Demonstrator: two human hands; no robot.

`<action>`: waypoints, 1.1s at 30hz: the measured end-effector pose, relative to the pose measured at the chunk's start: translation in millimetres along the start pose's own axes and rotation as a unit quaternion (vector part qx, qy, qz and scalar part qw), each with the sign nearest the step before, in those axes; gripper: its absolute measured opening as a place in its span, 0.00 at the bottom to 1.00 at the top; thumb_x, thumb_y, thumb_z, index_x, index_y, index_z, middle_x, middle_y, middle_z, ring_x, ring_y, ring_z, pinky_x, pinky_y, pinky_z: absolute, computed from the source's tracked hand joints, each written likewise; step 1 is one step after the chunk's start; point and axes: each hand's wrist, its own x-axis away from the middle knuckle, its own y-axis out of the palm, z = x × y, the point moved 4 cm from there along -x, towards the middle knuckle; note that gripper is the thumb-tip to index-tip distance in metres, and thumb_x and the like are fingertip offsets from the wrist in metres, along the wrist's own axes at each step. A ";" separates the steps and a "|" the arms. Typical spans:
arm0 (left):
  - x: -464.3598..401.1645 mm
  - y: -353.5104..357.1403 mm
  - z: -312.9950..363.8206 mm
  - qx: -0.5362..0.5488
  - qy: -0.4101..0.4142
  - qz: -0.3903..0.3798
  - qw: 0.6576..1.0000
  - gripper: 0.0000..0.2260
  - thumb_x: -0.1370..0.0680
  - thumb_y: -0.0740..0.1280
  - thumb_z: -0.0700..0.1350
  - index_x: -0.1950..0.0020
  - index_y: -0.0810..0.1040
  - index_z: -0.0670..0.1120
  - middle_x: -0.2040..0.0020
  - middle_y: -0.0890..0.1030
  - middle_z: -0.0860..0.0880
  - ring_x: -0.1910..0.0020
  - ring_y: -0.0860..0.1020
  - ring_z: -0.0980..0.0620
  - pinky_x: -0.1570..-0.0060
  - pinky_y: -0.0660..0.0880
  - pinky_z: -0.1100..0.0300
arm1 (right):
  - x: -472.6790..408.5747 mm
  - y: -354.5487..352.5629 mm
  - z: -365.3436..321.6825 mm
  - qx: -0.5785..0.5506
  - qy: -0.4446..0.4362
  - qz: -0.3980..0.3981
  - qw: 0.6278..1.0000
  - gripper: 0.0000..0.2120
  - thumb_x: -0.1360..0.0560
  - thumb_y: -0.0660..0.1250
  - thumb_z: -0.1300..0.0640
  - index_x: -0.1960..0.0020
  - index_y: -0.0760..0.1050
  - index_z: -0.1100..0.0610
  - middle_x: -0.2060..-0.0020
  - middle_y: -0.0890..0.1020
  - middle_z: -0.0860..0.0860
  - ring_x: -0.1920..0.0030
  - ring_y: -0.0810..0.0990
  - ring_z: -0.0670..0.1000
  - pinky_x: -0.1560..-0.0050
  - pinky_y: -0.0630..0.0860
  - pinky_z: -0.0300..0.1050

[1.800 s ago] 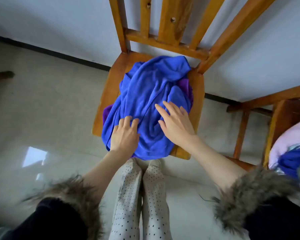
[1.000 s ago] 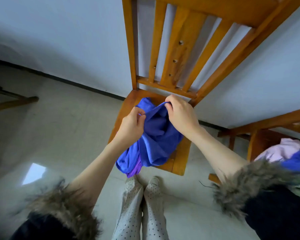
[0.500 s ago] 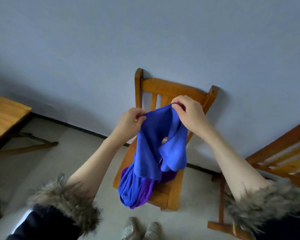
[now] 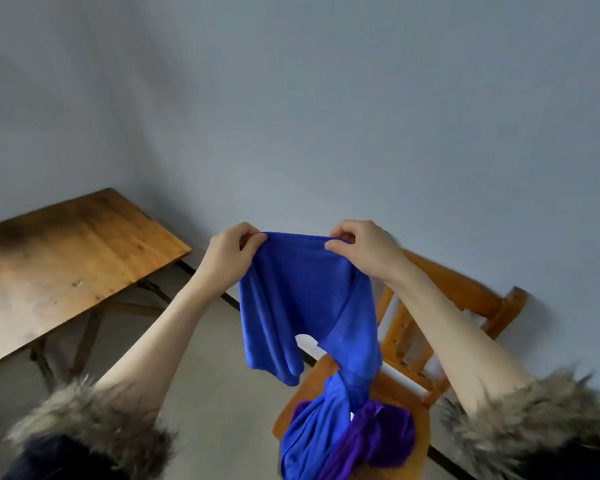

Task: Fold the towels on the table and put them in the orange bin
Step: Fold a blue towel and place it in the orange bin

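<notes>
Fur-trimmed cuffs (image 4: pixel 94 417) frame the near view. Left hand (image 4: pixel 227 256) and right hand (image 4: pixel 361 252) each pinch the blue towel's (image 4: pixel 302 299) top edge, held raised; its lower end trails onto a purple towel (image 4: pixel 388 438) on the wooden chair (image 4: pixel 440 327). A wooden table (image 4: pixel 66 258) stands far left.

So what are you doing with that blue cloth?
A person is holding up a blue towel by its top edge, the left hand pinching one end and the right hand pinching the other. The towel's lower part hangs twisted down to a wooden chair, where a purple towel lies bunched against it. Nothing is folded yet. A wooden table stands to the left.
</notes>
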 end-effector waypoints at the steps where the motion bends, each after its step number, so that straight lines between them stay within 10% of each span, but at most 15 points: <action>1: 1.7 -20.5 -8.5 -0.011 0.005 0.004 1.000 0.07 0.21 0.62 0.46 0.57 0.76 0.49 0.63 0.77 0.58 0.63 0.74 0.63 0.64 0.67 0.76 | -7.6 10.5 -13.3 0.013 -0.010 -0.010 1.000 0.05 0.26 0.67 0.59 0.58 0.75 0.50 0.64 0.77 0.41 0.62 0.74 0.38 0.66 0.67 0.24; 15: 63.4 -246.3 -199.3 -0.146 -0.104 0.083 0.980 0.05 0.24 0.67 0.43 0.58 0.72 0.49 0.62 0.73 0.53 0.64 0.70 0.57 0.67 0.64 0.69 | -94.9 214.6 -203.4 0.083 -0.154 0.114 0.978 0.10 0.23 0.58 0.66 0.49 0.77 0.65 0.50 0.76 0.60 0.50 0.75 0.58 0.49 0.70 0.47; 24: 93.2 -338.6 -289.8 -0.203 -0.210 0.221 0.931 0.07 0.24 0.61 0.36 0.51 0.78 0.44 0.51 0.73 0.48 0.54 0.74 0.45 0.47 0.70 0.52 | -143.4 315.5 -253.2 0.084 -0.191 0.125 0.970 0.10 0.21 0.58 0.59 0.50 0.73 0.66 0.52 0.77 0.61 0.53 0.75 0.60 0.58 0.65 0.44; 33: 69.1 -369.0 -382.9 -0.185 -0.269 0.319 0.890 0.04 0.23 0.63 0.37 0.52 0.78 0.40 0.57 0.77 0.47 0.58 0.73 0.49 0.54 0.66 0.60 | -234.1 403.8 -247.4 0.053 -0.200 0.104 0.973 0.12 0.23 0.56 0.69 0.46 0.76 0.65 0.49 0.76 0.61 0.53 0.76 0.61 0.57 0.65 0.41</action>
